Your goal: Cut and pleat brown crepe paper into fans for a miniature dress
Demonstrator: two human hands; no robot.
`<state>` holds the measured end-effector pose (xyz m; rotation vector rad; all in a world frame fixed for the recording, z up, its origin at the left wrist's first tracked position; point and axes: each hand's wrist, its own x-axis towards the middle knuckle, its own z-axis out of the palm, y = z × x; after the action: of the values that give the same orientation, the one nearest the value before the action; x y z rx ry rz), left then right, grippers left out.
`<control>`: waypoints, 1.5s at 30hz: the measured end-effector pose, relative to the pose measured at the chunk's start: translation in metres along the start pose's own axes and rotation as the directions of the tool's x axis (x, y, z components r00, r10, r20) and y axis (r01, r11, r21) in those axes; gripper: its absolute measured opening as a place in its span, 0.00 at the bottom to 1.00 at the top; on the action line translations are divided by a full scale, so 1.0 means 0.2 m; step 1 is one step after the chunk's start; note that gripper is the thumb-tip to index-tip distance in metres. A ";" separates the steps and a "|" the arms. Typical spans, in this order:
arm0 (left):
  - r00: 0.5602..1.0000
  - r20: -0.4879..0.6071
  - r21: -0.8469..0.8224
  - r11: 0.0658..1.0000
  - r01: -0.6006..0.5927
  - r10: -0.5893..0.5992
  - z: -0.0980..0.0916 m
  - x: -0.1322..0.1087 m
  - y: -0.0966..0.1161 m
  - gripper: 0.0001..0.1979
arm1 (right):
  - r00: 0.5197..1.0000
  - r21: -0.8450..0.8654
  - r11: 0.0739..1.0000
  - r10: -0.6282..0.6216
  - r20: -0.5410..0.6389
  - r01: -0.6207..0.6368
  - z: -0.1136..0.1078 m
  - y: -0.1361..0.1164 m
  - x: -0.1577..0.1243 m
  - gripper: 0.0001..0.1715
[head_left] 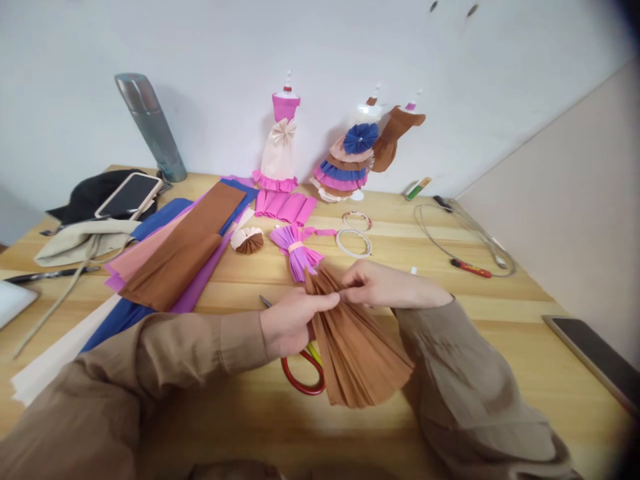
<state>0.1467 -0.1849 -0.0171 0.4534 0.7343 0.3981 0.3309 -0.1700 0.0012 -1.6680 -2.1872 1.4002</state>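
A brown pleated sheet of crepe paper (363,353) hangs fanned out below my two hands, its folds gathered near the top. My left hand (297,320) is closed on its left side, the thumb lying across the pleats. Thumb and fingers of my right hand (367,287) pinch the gathered folds from the right. Under my left hand lie scissors (305,383) with red and yellow handles, partly covered by hand and paper. Just beyond the paper's top rests a purple-pink crepe bow (297,250) with a light band round its middle.
Stacked crepe paper strips (185,247) lie to the left. Two tape rolls (354,243) and a small brown-and-cream rosette (247,240) sit ahead. Paper dress figures (280,150) and a thermos (153,127) stand by the wall. A cable (480,233) and a phone (595,353) are at right.
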 end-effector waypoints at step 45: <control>0.915 -0.302 -0.092 0.947 -0.307 0.267 -0.07 0.11 -0.10 0.09 | 1.000 0.089 0.996 -0.014 0.006 0.014 0.00 0.16 0.12 0.22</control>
<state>0.1554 -0.1879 -0.0491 0.3769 0.9173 0.8004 0.3449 -0.1517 -0.0320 -1.6178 -2.1026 1.4779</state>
